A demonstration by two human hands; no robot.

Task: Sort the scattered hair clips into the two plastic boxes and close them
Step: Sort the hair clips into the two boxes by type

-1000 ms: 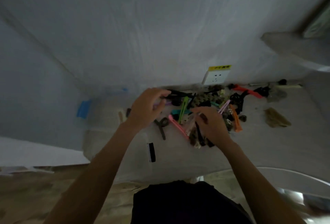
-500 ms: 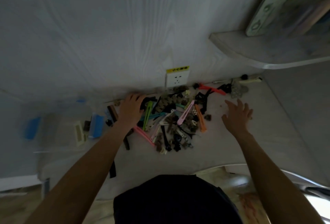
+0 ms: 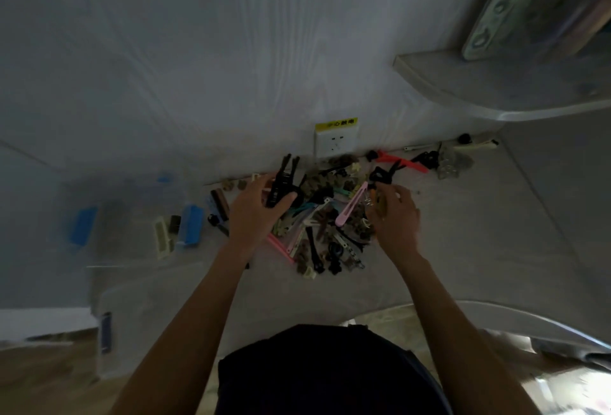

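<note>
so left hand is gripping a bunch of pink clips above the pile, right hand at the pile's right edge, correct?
Not quite. In the head view the left hand grips a bunch of black clips, not pink. The long pink clip lies in the pile. The right hand is at the pile's right edge, as said.

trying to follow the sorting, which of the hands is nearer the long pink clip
Right. The right hand is just beside the long pink clip, on its right. The left hand is further off across the pile, gripping black clips.
</note>
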